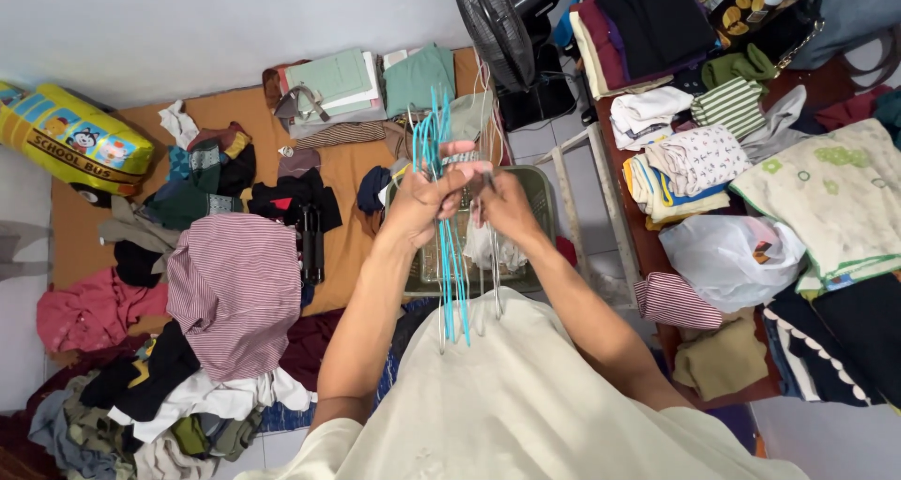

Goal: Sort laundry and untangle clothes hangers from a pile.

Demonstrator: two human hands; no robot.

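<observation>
Holding a bundle of wire hangers (449, 227) at frame centre — long axis runs top to bottom, hooks up. Left hand (427, 198) clamps the teal ones; right hand (502, 208) just beside, pinching a grey hanger. Green basket (540, 194) sits behind.

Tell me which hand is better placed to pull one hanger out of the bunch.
The right hand, probably. The left hand has its grip closed around the turquoise hangers, keeping the bunch together. The right hand's fingers rest on the grey wire hangers beside them.
</observation>
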